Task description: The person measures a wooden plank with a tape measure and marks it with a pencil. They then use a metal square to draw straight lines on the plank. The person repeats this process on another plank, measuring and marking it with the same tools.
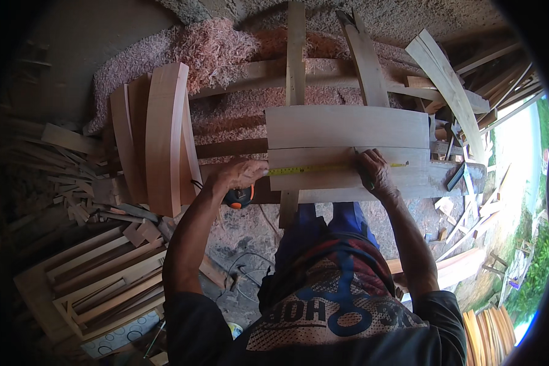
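Observation:
My left hand (241, 174) is closed at the left edge of the boards, gripping a tape measure (239, 197) whose black and orange case hangs just below the fingers. Its yellow blade (308, 169) runs out to the right across the lower wooden board (317, 180), ending past my other hand. An upper wooden board (348, 126) with a curved top edge lies against the lower one along a thin seam. My right hand (377, 172) rests over the blade, fingers closed around a slim pencil-like marker (356, 150) with its dark tip near the seam; a greenish part shows below.
Under the boards run a crosswise beam (232, 147) and an upright strip (296, 55). Curved planks (165, 134) lean at left, another curved plank (448, 79) at right. Pink shavings (207, 52) heap behind. Wooden frames (104, 280) and scraps (73, 189) lie at lower left.

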A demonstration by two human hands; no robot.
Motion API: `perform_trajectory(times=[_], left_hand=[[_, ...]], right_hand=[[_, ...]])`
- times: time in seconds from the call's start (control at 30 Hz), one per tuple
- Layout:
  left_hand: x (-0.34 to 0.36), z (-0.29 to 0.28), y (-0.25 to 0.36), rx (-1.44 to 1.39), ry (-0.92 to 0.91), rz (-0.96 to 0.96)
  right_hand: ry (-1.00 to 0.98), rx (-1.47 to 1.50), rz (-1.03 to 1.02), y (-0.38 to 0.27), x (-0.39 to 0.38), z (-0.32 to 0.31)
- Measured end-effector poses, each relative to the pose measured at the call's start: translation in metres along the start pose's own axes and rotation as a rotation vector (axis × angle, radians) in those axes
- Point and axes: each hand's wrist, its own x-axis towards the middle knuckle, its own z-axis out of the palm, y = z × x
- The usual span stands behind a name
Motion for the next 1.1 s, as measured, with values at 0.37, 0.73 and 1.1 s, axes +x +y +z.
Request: perform_trajectory(times=[0.37, 0.73, 1.1], left_hand=[[0.007, -0.003, -0.002, -0.175, 0.033, 0.076], [0.017, 0.012, -0.025, -0.101, 0.075, 0.167], [0.005, -0.003, -0.003, -0.082, -0.035, 0.014]], right_hand=[[0.023, -0.099, 0.001, 0.01, -0.003, 0.019], [0.073, -0.081, 0.017, 0.001, 0.001, 0.02], [0.11, -0.068, 0.039, -0.014, 0.01, 0.014]])
